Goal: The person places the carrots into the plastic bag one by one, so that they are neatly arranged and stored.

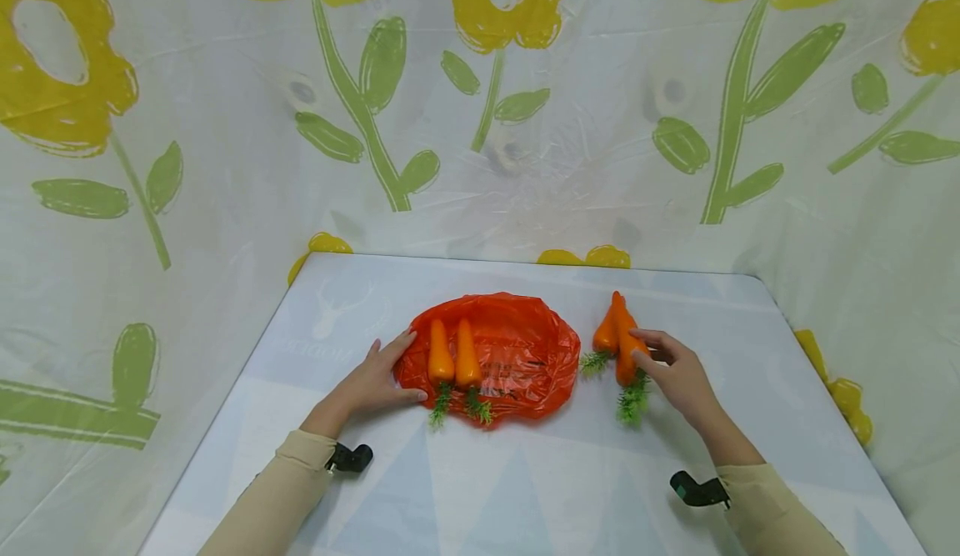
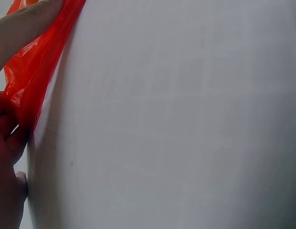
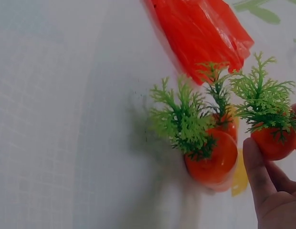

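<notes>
An open red plastic bag [image 1: 528, 356] lies spread on the table, with two toy-like orange carrots [image 1: 441, 356] side by side at its left, their green tops toward me. My left hand [image 1: 378, 381] grips the bag's left edge, thumb near the front and fingers farther back. In the left wrist view, red plastic [image 2: 36, 67] runs between thumb and fingers. To the right of the bag, my right hand [image 1: 678, 373] pinches a carrot [image 3: 274, 143] near its leafy end. Beside it lie two more carrots [image 3: 212, 164], close together, tips pointing away.
The white table [image 1: 517, 489] has a pale blue triangle pattern. Behind it hangs a flower-printed curtain [image 1: 585, 156], which also runs down both sides. Black wrist cameras [image 1: 351, 458] stick out from both sleeves.
</notes>
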A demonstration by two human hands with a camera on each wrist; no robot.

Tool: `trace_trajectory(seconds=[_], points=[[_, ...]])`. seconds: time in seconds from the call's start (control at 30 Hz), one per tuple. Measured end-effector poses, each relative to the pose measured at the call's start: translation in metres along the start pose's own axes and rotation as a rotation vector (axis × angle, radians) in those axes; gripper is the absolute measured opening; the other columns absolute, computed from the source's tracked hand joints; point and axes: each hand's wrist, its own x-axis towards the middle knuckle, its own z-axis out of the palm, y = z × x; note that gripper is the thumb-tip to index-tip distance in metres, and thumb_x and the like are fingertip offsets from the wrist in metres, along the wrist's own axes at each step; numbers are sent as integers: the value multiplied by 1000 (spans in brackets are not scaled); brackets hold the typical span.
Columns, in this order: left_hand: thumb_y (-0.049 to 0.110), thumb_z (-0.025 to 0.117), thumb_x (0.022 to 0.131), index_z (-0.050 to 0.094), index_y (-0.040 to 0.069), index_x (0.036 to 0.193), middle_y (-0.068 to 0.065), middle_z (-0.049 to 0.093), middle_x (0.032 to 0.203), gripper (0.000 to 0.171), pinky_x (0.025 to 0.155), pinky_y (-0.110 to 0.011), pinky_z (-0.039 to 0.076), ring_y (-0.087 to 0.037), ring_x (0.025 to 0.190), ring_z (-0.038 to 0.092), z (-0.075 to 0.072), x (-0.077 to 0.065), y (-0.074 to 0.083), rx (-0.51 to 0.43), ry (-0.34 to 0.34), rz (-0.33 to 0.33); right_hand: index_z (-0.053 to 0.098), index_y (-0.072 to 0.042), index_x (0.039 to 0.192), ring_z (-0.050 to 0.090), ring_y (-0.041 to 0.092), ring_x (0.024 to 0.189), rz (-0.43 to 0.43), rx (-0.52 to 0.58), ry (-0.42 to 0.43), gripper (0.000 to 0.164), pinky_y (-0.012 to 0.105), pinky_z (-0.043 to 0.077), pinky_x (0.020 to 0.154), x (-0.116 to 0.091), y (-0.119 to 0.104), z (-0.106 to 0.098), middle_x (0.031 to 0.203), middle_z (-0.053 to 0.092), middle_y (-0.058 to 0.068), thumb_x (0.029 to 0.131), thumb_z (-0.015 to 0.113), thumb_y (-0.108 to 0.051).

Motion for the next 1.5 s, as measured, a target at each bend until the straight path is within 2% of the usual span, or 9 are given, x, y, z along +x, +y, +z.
trace_trajectory(seconds=[0.33,0.67,0.9,1.1,1.33,1.5], points=[[56,83,78,26,11,162,-11,24,168,111,121,-65,10,-48,152,11,0,1,0,4,-6,-13,56,-10,144,53,35,121,18,54,-39,50,14,52,82,-2,-9,6,146,51,18,102,63,-36],[57,82,78,27,10,162,-11,26,167,110,120,-66,13,-51,151,11,1,1,-1,2,1,-7,60,-9,140,56,32,113,-50,58,-50,42,18,53,83,-3,-13,15,136,59,17,102,64,-28],[57,82,78,27,10,162,-11,25,167,111,120,-66,12,-51,151,10,0,1,0,2,1,-6,62,-10,138,58,31,114,-60,62,-69,41,18,52,86,-4,-15,21,132,61,15,101,66,-28],[57,82,78,27,11,162,-11,25,167,111,118,-68,15,-54,150,8,0,0,1,-5,-2,-11,63,-10,136,60,25,110,-97,99,-88,39,20,53,88,-5,-21,27,126,64,14,100,67,-26],[56,83,78,27,11,162,-10,24,168,111,120,-66,11,-51,151,8,0,0,1,-6,2,-3,64,-12,135,59,23,107,-122,120,-125,37,23,54,87,-6,-30,35,122,65,11,100,67,-25],[57,83,78,26,11,162,-11,24,168,112,121,-65,10,-51,151,10,-1,0,0,4,7,12,65,-9,133,61,20,105,-148,126,-134,37,23,54,86,-8,-37,43,123,66,11,100,68,-24]])
